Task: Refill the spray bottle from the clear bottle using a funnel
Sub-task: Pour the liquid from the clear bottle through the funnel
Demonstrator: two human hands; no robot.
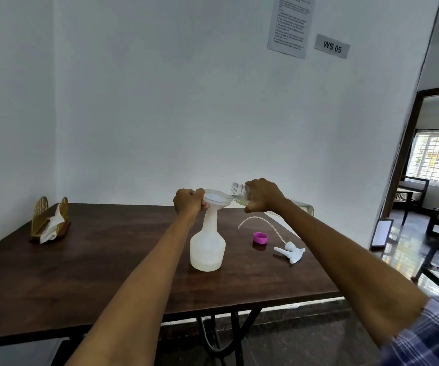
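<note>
One spray bottle [207,249] stands upright mid-worktop [81,273], one funnel [217,200] seated in its neck. One clear bottle [242,192] lies near horizontal above, mouth pointing left over the funnel. The left hand [188,203] pinches the funnel's rim; the right hand [264,195] wraps the clear bottle. One pink cap [260,238] and one trigger head [291,250] lie alongside.

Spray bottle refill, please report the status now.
Left hand grip on funnel, seated in spray bottle. Right hand tips clear bottle at funnel rim. Pink cap, spray head lie aside, nothing blocking.
</note>
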